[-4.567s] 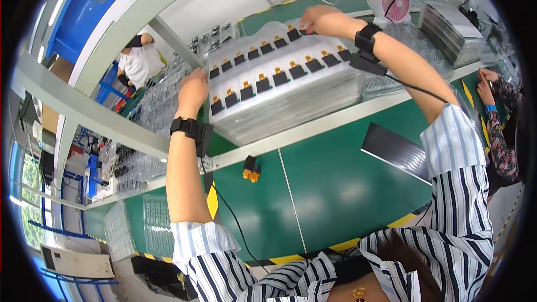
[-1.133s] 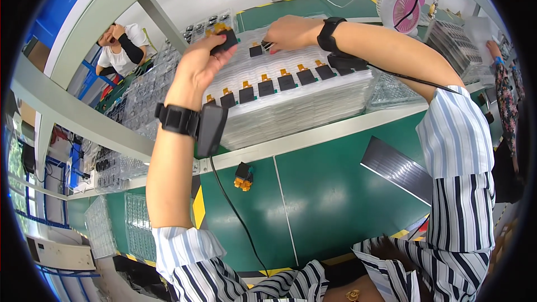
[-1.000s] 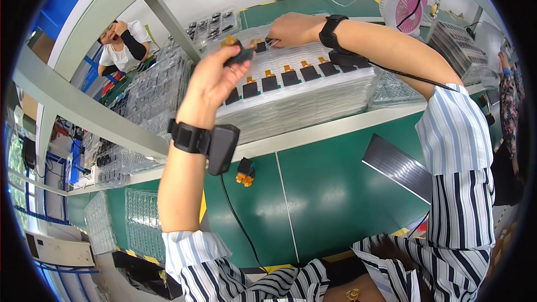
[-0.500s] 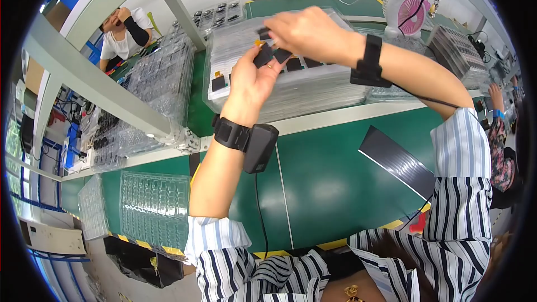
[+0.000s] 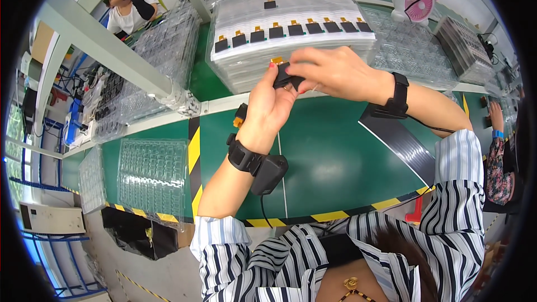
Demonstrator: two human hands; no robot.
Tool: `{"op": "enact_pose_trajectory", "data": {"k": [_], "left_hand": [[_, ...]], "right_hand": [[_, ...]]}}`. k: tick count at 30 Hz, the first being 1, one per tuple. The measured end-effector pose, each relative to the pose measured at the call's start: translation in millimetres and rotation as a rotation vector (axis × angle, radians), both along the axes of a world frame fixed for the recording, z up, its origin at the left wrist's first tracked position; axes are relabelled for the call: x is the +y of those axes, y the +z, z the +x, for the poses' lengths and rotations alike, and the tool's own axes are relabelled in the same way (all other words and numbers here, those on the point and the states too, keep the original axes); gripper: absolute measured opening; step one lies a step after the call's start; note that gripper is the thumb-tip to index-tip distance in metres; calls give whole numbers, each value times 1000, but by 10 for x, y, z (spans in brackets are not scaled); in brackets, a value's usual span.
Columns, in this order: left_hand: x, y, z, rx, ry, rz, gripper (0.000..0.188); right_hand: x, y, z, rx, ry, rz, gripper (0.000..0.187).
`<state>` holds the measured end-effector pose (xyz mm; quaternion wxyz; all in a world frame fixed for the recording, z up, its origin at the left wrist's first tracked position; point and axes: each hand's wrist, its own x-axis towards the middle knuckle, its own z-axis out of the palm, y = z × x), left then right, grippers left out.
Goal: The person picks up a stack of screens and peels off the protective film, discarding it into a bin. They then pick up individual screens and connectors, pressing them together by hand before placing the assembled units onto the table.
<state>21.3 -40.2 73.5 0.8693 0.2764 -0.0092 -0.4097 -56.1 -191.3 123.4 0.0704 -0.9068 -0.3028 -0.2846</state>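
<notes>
My left hand (image 5: 264, 103) is closed around a few small black display panels (image 5: 282, 76), one showing an orange flex tab at its top. The fingers of my right hand (image 5: 342, 72) pinch the same panels from the right side. Both hands are just in front of a tall stack of clear plastic trays (image 5: 240, 72). On the white top layer of that stack lies a row of similar black panels (image 5: 276, 32) with orange tabs. A single panel (image 5: 270, 4) sits farther back on it. Beside my left wrist another panel (image 5: 240, 113) shows, partly hidden by the arm.
Clear moulded trays (image 5: 152, 173) lie at the left on the green table (image 5: 240, 207). A dark flat strip (image 5: 397, 140) rests to the right. Behind stands a pink-and-white fan (image 5: 415, 3). A grey frame post (image 5: 106, 50) slants across the left, and another person (image 5: 137, 11) sits beyond.
Both hands have drawn back from above the tray stack toward me, carrying panels. The row on the stack now shows fully, and a panel beside my left wrist has come into view.
</notes>
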Motion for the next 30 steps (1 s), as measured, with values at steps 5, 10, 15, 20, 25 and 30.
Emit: {"op": "enact_pose_trajectory", "data": {"k": [5,10,15,20,25,30], "left_hand": [[131,-123,-171,108,34,18,27],[148,-196,-247,178,14,7,29],[95,-351,-322,261,-31,-52,29],[117,-536,-216,191,-80,-94,29],[134,-558,-224,347,-61,-16,31],[134,-817,-214,355,-165,-26,32]], "right_hand": [[-18,-169,-169,-122,65,-406,24],[29,-200,-284,-289,113,-367,15],[82,-283,-286,-354,10,-247,15],[109,-405,-202,-155,-53,-243,12],[-82,232,373,-49,-411,-99,9],[-492,433,1293,48,-532,-229,13]]}}
